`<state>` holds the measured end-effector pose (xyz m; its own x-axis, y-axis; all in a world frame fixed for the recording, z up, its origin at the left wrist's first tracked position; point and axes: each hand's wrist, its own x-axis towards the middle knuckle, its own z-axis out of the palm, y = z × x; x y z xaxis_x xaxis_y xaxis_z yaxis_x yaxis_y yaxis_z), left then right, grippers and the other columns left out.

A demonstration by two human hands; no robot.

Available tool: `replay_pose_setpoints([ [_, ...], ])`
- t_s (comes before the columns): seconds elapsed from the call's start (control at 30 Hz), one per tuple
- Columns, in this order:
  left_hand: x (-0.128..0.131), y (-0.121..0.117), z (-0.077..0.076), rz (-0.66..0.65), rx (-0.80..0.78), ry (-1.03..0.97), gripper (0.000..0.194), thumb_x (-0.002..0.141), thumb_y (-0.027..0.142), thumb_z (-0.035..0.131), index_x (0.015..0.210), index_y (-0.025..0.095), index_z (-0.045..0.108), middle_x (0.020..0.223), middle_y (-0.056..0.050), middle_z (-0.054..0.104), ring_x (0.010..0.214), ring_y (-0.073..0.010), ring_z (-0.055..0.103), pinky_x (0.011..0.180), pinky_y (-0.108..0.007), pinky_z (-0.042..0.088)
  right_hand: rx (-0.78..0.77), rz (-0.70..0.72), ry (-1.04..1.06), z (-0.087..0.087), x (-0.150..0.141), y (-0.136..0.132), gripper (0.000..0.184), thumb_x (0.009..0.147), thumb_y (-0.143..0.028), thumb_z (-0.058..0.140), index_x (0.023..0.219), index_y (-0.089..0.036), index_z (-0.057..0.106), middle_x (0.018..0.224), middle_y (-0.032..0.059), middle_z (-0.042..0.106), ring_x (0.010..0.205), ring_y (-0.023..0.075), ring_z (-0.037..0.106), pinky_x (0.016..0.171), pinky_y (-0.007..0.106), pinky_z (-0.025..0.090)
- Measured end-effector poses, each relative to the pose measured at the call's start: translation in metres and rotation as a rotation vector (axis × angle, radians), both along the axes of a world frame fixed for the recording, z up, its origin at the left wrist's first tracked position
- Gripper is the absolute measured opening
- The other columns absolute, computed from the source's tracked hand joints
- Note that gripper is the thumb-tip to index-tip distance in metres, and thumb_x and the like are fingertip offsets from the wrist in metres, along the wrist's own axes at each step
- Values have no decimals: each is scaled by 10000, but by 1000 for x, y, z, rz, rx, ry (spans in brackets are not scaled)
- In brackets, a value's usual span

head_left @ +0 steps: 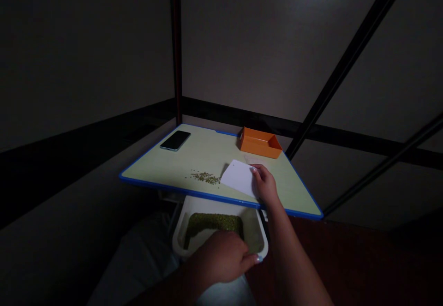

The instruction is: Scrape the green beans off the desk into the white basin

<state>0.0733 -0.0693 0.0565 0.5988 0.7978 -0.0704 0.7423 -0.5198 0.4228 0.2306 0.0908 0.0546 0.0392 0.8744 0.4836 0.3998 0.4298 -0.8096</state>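
Note:
My right hand (265, 183) pinches a thin white card (238, 177) by its right side, the thumb lying on top. The card is tilted low over the table, its left edge beside a scatter of small green beans (206, 177). Below the table's front edge, a white plastic tub (254, 232) holds a heap of the same green beans (218, 222) toward its far side. My left hand (224, 256) grips the tub's near rim, with the thumb along the right corner; its other fingers are mostly hidden.
The pale table (207, 147) has a blue edge. A phone (176, 140) lies at its back left, and an open orange box (259, 143) stands at the back right. Walls with dark bands close in behind and on the left.

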Motion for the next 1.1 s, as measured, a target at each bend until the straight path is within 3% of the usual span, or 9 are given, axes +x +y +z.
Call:
replay_pose_setpoints([
  [0.57,0,1,-2,-6,-1,-4,549,961,501,389,883,135,791,825,-174,768,778,-337,733,614,-371,445,-22,58,73,0,-1,-2,305,848,-441,536,947,-192,682,950,76,737,907,249,648,843,372,488],
  [1.1,-1,1,-7,-1,24,-8,531,962,502,385,891,170,794,824,-137,775,743,-298,731,572,-347,402,-19,79,-30,2,-14,2,306,859,-446,510,951,-204,672,897,70,737,856,244,652,774,351,494],
])
